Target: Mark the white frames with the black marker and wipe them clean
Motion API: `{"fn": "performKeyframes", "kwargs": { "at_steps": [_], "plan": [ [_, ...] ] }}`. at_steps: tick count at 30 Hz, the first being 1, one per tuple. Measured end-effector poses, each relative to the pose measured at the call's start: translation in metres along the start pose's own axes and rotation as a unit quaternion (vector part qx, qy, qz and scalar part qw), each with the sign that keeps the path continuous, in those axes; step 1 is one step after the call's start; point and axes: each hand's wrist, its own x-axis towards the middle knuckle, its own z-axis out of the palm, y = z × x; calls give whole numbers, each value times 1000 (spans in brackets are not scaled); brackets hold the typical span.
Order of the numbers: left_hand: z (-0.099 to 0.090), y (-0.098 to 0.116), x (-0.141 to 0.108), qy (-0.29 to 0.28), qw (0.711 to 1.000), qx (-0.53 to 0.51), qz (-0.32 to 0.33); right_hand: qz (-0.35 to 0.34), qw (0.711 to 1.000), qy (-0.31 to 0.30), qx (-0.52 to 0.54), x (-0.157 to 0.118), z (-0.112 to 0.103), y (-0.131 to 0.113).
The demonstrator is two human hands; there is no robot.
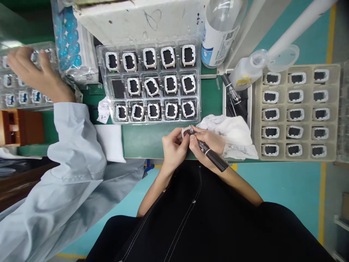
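My left hand [174, 147] pinches a small white watch-case frame [187, 130] just above the bench's near edge. My right hand [205, 143] grips a black marker pen [214, 157], its writing end at the frame and its dark barrel slanting down to the right. The pen's tip is hidden by my fingers. Beyond my hands lies a clear plastic tray [160, 120] with similar white frames in its pockets; one pocket at the left of the middle row [118, 88] holds no frame. A crumpled white cloth [226, 133] lies beside my right hand.
A beige tray [278, 158] of frames stands at right. Between the trays are black markers [234, 98], a small plastic bottle [247, 72] and a larger labelled bottle [218, 40]. At left, a co-worker's hand [40, 74] reaches over another tray; a white pad [110, 142] lies nearby.
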Motion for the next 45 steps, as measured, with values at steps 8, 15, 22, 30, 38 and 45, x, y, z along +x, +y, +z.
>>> {"fn": "performKeyframes", "kwargs": {
  "at_steps": [8, 15, 22, 30, 38, 45],
  "plan": [
    [-1, -3, -1, 0, 1000, 11, 8, 53, 996, -67, 0, 4, -5, -3],
    [0, 0, 0, 1, 1000, 3, -5, 35, 999, 1, 13, -1, 0, 1],
    [0, 1, 0, -2, 1000, -2, 1, 11, 1000, 19, 9, 2, 0, -1],
    [1, 3, 1, 2, 1000, 4, -12, 25, 1000, 10, 16, 1, -2, -1],
    [-2, 6, 2, -6, 999, -24, -32, 22, 1000, 12, 13, 2, -2, -1],
    [-3, 6, 1, -11, 999, -35, -36, 30, 999, 16, 24, 1, -1, -1]
  ]
}}
